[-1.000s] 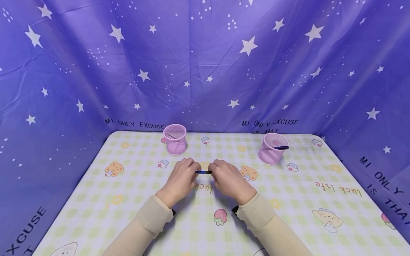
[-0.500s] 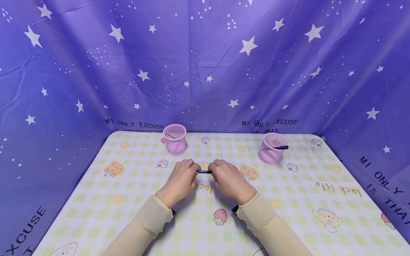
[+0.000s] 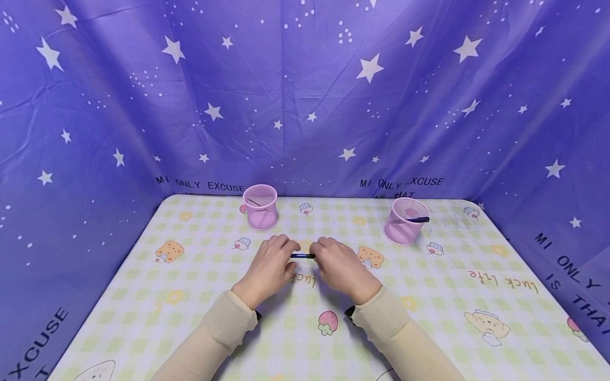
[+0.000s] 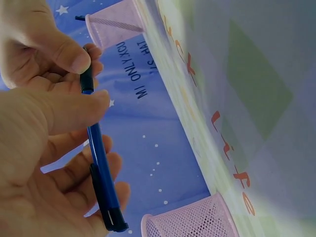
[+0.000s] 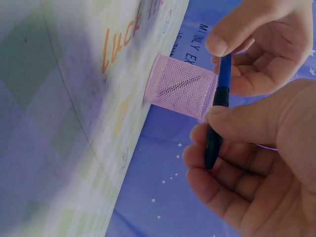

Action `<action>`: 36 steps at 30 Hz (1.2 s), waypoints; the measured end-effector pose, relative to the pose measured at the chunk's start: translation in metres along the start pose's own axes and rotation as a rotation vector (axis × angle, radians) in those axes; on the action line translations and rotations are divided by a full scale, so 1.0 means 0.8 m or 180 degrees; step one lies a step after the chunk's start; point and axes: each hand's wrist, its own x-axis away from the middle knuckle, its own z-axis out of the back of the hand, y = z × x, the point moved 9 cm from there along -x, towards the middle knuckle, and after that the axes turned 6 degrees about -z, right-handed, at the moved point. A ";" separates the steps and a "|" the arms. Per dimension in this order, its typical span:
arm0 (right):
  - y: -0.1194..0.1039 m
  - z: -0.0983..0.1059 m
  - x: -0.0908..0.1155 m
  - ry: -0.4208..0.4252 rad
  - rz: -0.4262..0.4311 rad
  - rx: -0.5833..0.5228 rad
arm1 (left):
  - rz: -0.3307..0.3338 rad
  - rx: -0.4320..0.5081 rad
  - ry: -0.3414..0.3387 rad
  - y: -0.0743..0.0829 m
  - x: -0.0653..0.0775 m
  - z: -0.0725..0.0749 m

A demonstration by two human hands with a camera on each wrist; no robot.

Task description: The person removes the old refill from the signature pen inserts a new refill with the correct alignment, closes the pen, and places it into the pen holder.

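A blue pen [image 3: 301,256] with a black grip and tip bridges both hands above the middle of the table. My left hand [image 3: 267,270] holds its blue barrel; in the left wrist view the thumb [image 4: 81,109] lies across it and the fingers sit behind. The black clip [image 4: 100,195] points toward the lower end of that view. My right hand [image 3: 340,267] pinches the dark front part, and in the right wrist view the tapered tip [image 5: 212,153] shows below the thumb, against the curled fingers.
Two pink mesh pen cups stand toward the back, one left [image 3: 261,217] and one right [image 3: 400,233]. A dark pen [image 3: 418,219] leans out of the right cup; a thin dark stick shows inside the left. A checked cloth [image 3: 305,349] covers the table, with starry purple curtains behind.
The left thumb and forefinger have spread slightly apart at the pen, showing a little more of the barrel. The right hand and cups stay in place.
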 end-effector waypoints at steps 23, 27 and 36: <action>0.000 0.000 0.000 0.0022 0.0007 -0.0010 | -0.0058 -0.0022 0.0064 0.000 -0.001 0.001; 0.001 0.000 0.000 0.0017 -0.0005 0.0000 | -0.0034 -0.0062 0.0022 0.000 -0.001 0.001; 0.002 -0.001 0.000 0.0031 -0.0005 0.0009 | -0.0009 -0.0164 -0.0068 0.002 -0.001 0.000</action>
